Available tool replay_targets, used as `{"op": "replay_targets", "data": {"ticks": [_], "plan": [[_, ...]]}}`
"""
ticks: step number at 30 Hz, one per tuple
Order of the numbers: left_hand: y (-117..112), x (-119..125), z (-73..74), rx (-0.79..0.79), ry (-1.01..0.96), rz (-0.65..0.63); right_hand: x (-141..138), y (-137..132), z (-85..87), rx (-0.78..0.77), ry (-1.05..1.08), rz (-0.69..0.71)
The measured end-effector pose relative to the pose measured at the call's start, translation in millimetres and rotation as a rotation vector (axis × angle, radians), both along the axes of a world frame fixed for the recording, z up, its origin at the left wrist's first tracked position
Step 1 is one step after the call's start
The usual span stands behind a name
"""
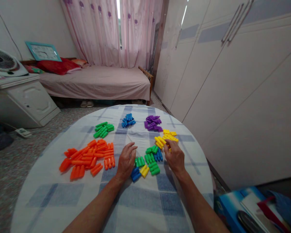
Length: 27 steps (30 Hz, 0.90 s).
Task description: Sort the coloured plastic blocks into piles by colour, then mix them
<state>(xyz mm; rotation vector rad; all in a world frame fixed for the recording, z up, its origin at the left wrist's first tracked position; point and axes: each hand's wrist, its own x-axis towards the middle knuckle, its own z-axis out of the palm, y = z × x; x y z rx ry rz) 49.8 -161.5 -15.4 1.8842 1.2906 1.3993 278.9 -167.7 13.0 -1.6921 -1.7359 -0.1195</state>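
- Left hand (126, 160), grip wide, on the desk (63, 200) beside mixed pegs (150, 160)
- Right hand (174, 156) at yellow pile (166, 137); grip, cannot tell
- One peg wants a narrow pinch

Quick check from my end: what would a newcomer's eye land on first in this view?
The big orange pile of plastic pieces on the left of the checked table catches the eye first. At the centre, the left hand and right hand flank a mixed heap of green, blue and yellow pieces. Farther back lie smaller piles: green pile, blue pile, purple pile, and a yellow pile next to the right hand.
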Motion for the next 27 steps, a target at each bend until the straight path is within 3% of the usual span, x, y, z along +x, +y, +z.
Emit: {"op": "replay_targets", "data": {"ticks": [4,7,11,18,23,27], "plan": [[10.3,-5.9,-5.8,-0.140,-0.183,0.107,-24.4,-23.8,-4.7,-0.242,-0.076,-0.006],[16.7,-10.2,-9.3,-0.227,-0.281,0.138,-38.0,-27.3,-9.3,-0.273,-0.072,0.042],[17.2,-12.2,-9.9,-0.231,-0.265,0.121,-50.3,-14.4,-6.7,-0.280,-0.013,0.240],[13.5,-30.1,5.5,-0.133,0.287,0.130,-43.6,-0.4,-11.0,-0.124,0.137,0.233],[6.0,-43.2,32.3,-0.293,0.673,0.086,-26.8,0.3,-20.6,-0.007,0.091,0.250],[0.8,-48.0,44.8,-0.461,0.700,-0.038,-25.6,5.6,-18.4,-0.024,-0.036,0.239]]}}
